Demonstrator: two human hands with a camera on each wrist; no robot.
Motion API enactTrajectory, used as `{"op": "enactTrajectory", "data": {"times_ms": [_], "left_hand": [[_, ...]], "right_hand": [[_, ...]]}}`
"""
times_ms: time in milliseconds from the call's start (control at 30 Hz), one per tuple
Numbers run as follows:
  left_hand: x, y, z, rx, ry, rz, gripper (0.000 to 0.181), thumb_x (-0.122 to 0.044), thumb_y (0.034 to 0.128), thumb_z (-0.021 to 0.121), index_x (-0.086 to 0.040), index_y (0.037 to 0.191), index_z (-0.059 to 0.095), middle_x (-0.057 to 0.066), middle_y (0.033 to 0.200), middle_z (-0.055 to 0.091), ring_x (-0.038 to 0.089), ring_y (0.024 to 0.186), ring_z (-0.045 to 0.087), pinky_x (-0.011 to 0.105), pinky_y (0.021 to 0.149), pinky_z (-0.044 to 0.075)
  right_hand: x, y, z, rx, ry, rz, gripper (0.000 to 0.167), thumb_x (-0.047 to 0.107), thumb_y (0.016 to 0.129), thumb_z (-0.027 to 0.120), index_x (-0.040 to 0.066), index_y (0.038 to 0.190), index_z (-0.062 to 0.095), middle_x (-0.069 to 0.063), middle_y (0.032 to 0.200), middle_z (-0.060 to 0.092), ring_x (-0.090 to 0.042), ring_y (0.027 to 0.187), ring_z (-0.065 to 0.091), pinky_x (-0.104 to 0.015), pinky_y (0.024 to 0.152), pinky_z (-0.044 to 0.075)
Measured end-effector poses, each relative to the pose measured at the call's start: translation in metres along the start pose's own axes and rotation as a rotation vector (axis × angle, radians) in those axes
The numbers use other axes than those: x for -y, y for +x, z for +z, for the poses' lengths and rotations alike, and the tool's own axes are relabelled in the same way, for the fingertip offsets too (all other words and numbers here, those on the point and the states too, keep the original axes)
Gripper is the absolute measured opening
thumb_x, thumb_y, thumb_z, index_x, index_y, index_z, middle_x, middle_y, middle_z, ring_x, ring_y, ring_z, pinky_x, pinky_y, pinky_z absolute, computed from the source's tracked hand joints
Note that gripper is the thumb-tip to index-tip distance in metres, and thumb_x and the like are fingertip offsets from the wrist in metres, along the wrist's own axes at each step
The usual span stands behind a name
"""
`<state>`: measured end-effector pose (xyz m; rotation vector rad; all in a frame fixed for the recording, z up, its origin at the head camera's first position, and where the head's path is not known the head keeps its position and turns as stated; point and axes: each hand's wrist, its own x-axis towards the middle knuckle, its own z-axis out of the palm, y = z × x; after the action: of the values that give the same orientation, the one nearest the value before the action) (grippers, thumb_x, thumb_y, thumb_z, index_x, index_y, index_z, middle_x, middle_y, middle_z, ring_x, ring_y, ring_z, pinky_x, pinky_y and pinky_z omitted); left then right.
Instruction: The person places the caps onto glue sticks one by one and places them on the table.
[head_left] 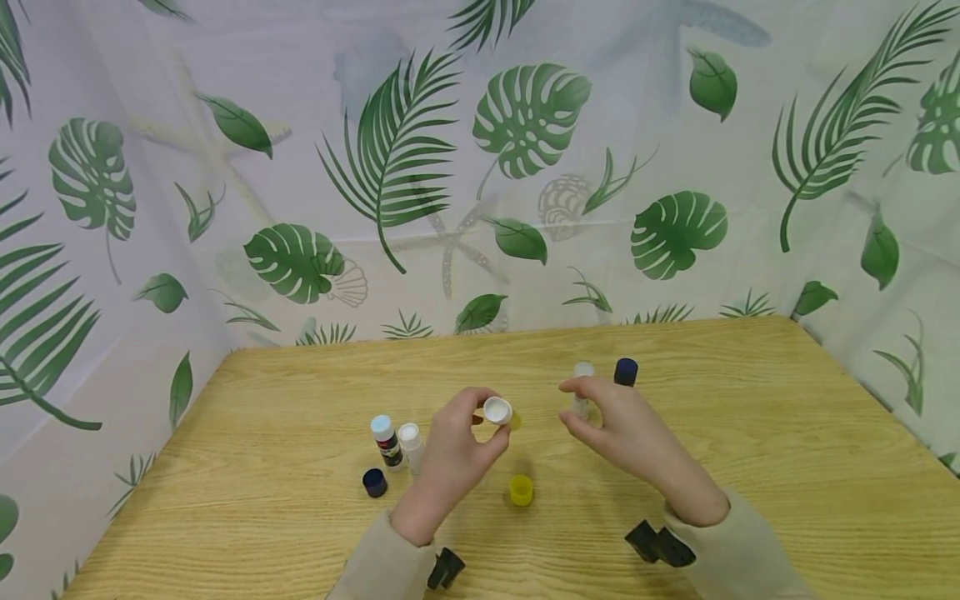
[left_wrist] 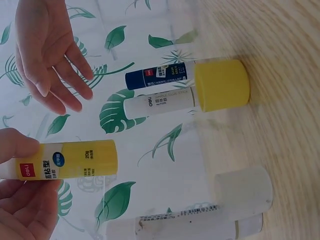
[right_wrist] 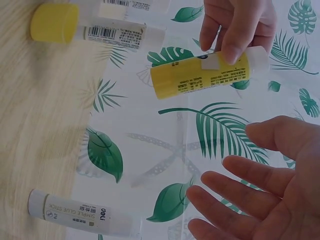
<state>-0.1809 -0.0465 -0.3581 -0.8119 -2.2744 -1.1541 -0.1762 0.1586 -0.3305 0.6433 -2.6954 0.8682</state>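
Note:
My left hand (head_left: pixel 453 450) grips a yellow glue stick (left_wrist: pixel 75 160) between thumb and fingers, above the table. Its uncovered white end (head_left: pixel 497 410) points up in the head view. My right hand (head_left: pixel 618 417) is raised to the right of it, holding nothing; its fingers are spread in the right wrist view. A yellow cap (head_left: pixel 521 490) sits on the table below and between the hands. Past the right hand stand a white glue stick (right_wrist: pixel 85 214), partly hidden by that hand in the head view, and a navy glue stick (head_left: pixel 626 372).
To the left of my left hand stand a dark-labelled glue stick (head_left: pixel 387 442) and a white one (head_left: pixel 410 442), with a dark blue cap (head_left: pixel 375 482) in front. A whitish cap (left_wrist: pixel 245 192) shows in the left wrist view. Leaf-printed cloth (head_left: pixel 517 275) hangs behind the wooden table (head_left: pixel 750 417).

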Motion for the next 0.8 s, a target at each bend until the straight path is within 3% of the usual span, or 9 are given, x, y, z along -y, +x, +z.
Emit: {"op": "enactTrajectory", "data": {"times_ms": [400,633,800], "left_hand": [[0.0013,0.0020,-0.0022,-0.025,0.035,0.144,0.030,0.001,0.0750,0.066,-0.005,0.101,0.053,0.004,0.091,0.052,0.013,0.080,0.048,0.028,0.069,0.044],[-0.0003,0.0019,-0.0026,-0.022,-0.021,0.121,0.032,0.002,0.0753,0.065,-0.002,0.104,0.052,0.006,0.094,0.052,0.015,0.087,0.051,0.030,0.076,0.045],[0.0010,0.0019,-0.0019,-0.057,-0.034,0.125,0.035,0.002,0.0744,0.065,-0.001,0.106,0.051,0.007,0.094,0.054,0.016,0.084,0.052,0.033,0.071,0.044]], "right_hand": [[-0.0008,0.0005,0.0019,-0.009,-0.001,-0.016,0.028,0.013,0.082,0.062,-0.002,0.106,0.059,-0.014,0.104,0.060,-0.027,0.097,0.055,-0.042,0.077,0.046],[-0.0006,0.0006,0.0027,-0.003,0.000,-0.013,0.028,0.013,0.083,0.062,-0.002,0.106,0.059,-0.013,0.104,0.060,-0.027,0.096,0.056,-0.042,0.076,0.046],[-0.0007,0.0007,0.0036,0.006,0.004,-0.005,0.028,0.013,0.083,0.061,-0.002,0.107,0.059,-0.013,0.104,0.060,-0.026,0.095,0.056,-0.042,0.076,0.046]]}}
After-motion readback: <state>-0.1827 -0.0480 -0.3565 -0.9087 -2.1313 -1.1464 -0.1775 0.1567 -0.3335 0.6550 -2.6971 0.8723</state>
